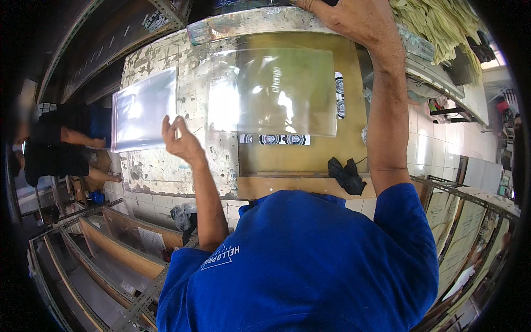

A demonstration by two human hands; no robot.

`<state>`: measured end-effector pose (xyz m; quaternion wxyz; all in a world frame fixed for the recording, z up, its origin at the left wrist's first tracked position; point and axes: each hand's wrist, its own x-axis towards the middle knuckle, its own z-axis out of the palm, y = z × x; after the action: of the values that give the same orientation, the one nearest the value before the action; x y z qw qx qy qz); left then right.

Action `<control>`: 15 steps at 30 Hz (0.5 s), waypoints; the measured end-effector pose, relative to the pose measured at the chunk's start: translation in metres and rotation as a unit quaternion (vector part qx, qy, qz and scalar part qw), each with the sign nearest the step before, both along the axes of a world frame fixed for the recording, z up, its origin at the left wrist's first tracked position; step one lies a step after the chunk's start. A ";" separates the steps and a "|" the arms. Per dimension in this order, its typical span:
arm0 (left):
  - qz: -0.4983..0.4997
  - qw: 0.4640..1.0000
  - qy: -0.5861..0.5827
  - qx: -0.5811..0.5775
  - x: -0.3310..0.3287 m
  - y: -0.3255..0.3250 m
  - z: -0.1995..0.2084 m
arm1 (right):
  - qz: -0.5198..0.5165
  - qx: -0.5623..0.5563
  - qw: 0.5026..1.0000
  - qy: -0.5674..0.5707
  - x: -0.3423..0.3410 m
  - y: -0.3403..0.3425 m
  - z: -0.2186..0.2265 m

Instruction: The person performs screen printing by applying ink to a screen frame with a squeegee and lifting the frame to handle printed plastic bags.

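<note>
My left hand is raised beside the right edge of a stack of clear plastic sheets. Its fingers are bent but apart, and nothing shows between them. At the far edge, my right hand reaches over a paint-stained bar. Its fingertips run out of the picture by something dark, so its grip is hidden. Between the hands, a clear plastic sheet with small pale lettering lies partly on a yellowish screen-like panel and partly on the stained table. Black-and-white printed patterns show at the sheet's edges.
A crumpled black cloth lies at the panel's near right corner. Pale yellow cloths or gloves are heaped at the far right. Metal racks stand at near left and near right. Other people are at the left.
</note>
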<state>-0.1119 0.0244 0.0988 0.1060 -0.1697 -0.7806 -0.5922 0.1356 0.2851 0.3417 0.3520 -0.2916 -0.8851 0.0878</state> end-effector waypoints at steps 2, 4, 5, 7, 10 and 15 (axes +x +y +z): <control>0.019 0.999 -0.020 0.022 -0.021 -0.019 -0.002 | 0.006 0.011 1.000 0.005 0.000 0.001 -0.003; 0.056 0.996 -0.051 0.041 -0.040 -0.039 -0.006 | 0.010 0.018 1.000 0.007 0.000 0.002 -0.006; 0.076 0.996 -0.048 0.029 -0.051 -0.051 -0.012 | 0.009 0.018 1.000 0.007 0.001 0.002 -0.006; 0.120 0.991 -0.064 0.018 -0.073 -0.075 -0.023 | 0.012 0.015 1.000 0.015 0.003 0.000 -0.007; 0.183 0.981 -0.069 -0.002 -0.103 -0.117 -0.038 | 0.025 0.009 0.999 0.035 -0.002 -0.002 -0.010; 0.264 0.956 -0.124 -0.012 -0.146 -0.169 -0.057 | 0.005 0.087 0.996 0.033 -0.005 -0.014 -0.007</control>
<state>-0.2578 -0.1450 0.0422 0.1586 0.1164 -0.8118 -0.5497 0.1309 0.2712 0.3343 0.4050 -0.2524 -0.8785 0.0216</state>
